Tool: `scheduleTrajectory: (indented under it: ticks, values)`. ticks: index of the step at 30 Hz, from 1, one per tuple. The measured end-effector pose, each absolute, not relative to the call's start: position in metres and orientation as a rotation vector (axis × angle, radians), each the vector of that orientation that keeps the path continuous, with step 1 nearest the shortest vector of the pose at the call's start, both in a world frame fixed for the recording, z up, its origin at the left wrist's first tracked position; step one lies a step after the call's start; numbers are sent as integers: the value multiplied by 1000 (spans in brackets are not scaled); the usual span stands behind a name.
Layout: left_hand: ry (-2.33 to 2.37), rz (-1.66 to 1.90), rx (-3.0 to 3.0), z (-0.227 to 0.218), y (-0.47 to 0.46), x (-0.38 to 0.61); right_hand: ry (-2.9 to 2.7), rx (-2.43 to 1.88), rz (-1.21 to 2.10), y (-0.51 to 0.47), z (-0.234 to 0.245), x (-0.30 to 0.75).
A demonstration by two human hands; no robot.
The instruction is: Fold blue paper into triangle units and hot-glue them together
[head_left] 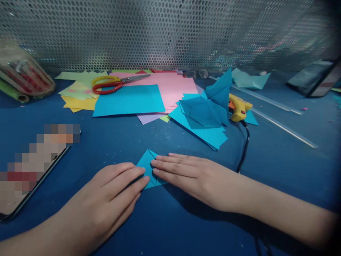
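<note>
A small piece of folded blue paper lies flat on the blue table, with crease lines and folded edges showing. My right hand rests flat over its right side, the fingers stretched out and pressing on it. From the left, my left hand touches the paper's left and lower edge with its fingertips; the fingers are extended and slightly bent, and the thumb is hidden. Neither hand is wrapped round anything. Beyond them sit blue folded paper shapes on a stack of cut blue sheets.
Red-and-yellow-handled scissors lie on coloured paper sheets. A yellow glue gun trails a black cord past my right forearm. Clear glue sticks lie right. A phone and a plastic jar stand left; perforated metal closes the back.
</note>
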State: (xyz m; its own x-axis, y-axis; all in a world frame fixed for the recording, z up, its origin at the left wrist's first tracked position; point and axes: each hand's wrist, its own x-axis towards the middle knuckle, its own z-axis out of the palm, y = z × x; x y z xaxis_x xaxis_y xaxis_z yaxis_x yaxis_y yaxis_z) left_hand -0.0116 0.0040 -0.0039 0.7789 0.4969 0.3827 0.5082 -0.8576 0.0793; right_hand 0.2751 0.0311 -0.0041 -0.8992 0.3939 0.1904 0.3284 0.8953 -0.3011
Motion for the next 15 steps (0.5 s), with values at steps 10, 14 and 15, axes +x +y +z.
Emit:
scheduleTrajectory:
  ticks: [10,14,15]
  values:
    - [-795,-624,-2907,2,6,-7,-2820,-659,609,30,2,276]
    - [-726,-601,-2873,5,7,-4,-2821,-668,606,28,2,277]
    - [-714,-591,-2866,5,7,-3,-2825,-671,603,28,2,277]
